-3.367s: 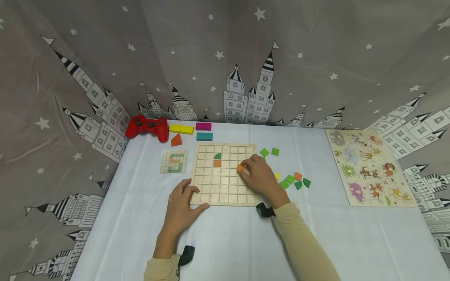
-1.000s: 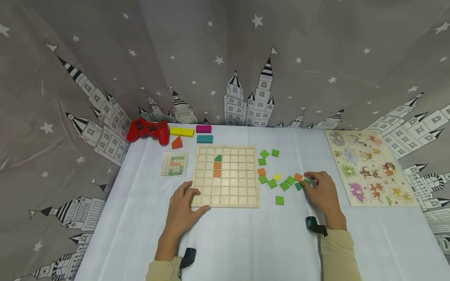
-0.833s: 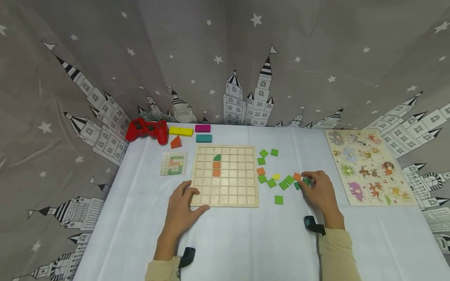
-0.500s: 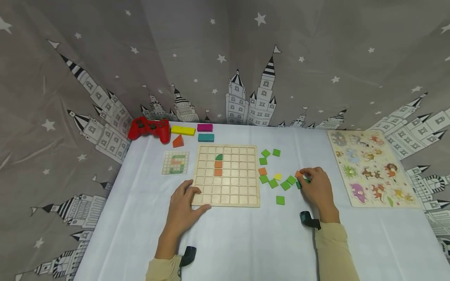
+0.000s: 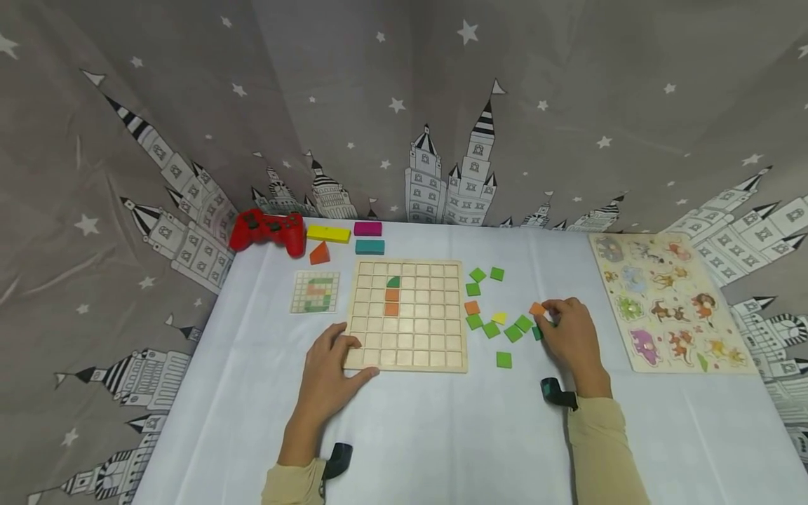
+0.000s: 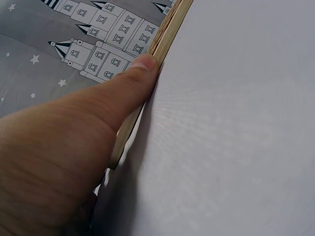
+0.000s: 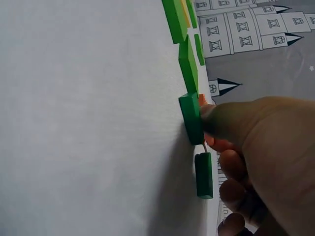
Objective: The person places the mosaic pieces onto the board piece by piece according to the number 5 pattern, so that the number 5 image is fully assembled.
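In the head view, my left hand (image 5: 327, 372) holds the near left corner of the wooden grid board (image 5: 429, 340). Its thumb (image 6: 140, 64) lies against the board's near edge in the left wrist view. A green quarter-circle tile (image 5: 393, 282) sits on the board, with two orange square tiles (image 5: 392, 301) below it in a column. Right of the board, my right hand (image 5: 571, 337) pinches another orange square tile (image 5: 537, 308) between thumb and forefinger. Dark green tiles (image 7: 191, 118) stand close to that thumb, one partly covering the orange tile in the right wrist view.
Several light green square tiles (image 5: 491, 330), an orange tile (image 5: 472, 307) and a yellow tile (image 5: 499, 318) lie between board and right hand. A small pattern card (image 5: 314, 292), coloured blocks (image 5: 369, 247) and red game controller (image 5: 268, 231) are left. An animal puzzle (image 5: 669, 301) lies right.
My right hand has left the board and moved right to the loose tiles; the orange tile it held now sits under the first one. The pinched orange tile shifted slightly. My left hand stayed.
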Demonstrator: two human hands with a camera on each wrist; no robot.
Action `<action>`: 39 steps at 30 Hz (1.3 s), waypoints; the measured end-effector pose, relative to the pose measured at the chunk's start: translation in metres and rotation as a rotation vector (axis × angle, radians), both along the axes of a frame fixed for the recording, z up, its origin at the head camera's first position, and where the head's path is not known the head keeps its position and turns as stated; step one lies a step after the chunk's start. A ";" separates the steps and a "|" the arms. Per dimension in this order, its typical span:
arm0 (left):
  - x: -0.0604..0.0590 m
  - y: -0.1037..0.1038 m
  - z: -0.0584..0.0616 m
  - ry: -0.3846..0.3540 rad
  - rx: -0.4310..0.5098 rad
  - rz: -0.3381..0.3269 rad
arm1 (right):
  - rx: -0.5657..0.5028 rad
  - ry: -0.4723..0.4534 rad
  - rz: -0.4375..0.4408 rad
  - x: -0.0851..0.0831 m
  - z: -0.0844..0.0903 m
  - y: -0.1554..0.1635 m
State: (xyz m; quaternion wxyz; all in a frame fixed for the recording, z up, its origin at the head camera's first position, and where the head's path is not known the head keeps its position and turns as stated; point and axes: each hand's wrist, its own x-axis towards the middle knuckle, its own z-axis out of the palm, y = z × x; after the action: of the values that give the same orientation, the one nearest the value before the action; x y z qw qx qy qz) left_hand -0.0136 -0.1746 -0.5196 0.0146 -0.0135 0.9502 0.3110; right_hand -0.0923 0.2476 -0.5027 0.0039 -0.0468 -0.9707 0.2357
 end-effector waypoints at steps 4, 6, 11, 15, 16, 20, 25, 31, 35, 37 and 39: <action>0.000 0.000 0.000 0.001 0.000 -0.004 | -0.031 0.029 0.003 0.002 0.000 -0.007; 0.001 -0.001 0.000 0.010 0.002 -0.005 | -0.048 0.044 0.008 0.003 -0.001 -0.014; 0.003 -0.005 0.001 0.024 -0.004 0.005 | -0.070 0.029 0.070 0.000 0.002 -0.042; 0.004 -0.006 0.001 0.033 -0.004 0.005 | -0.103 0.025 0.164 -0.004 0.009 -0.075; 0.004 -0.006 0.001 0.035 -0.003 0.002 | -0.103 0.038 0.189 -0.006 0.009 -0.084; 0.002 -0.007 0.002 0.036 0.000 -0.003 | -0.095 0.072 0.307 -0.013 0.010 -0.124; 0.000 -0.008 0.002 0.041 -0.008 0.008 | -0.080 0.055 0.469 -0.023 0.013 -0.171; -0.001 -0.002 -0.002 0.014 0.007 -0.002 | 0.001 0.035 0.535 -0.029 0.009 -0.194; -0.001 0.000 -0.003 0.007 0.014 0.003 | 0.035 0.053 0.539 -0.030 0.006 -0.196; -0.001 0.000 -0.002 0.010 0.013 0.005 | 0.046 0.059 0.539 -0.029 0.005 -0.197; 0.000 -0.001 -0.002 0.012 0.010 0.005 | 0.049 0.056 0.543 -0.029 0.006 -0.197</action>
State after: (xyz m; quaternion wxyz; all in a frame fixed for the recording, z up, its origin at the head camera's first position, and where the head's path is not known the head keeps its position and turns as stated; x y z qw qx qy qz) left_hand -0.0136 -0.1757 -0.5217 0.0083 -0.0139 0.9487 0.3158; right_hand -0.1213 0.0501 -0.4967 -0.0313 0.2218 -0.9526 0.2059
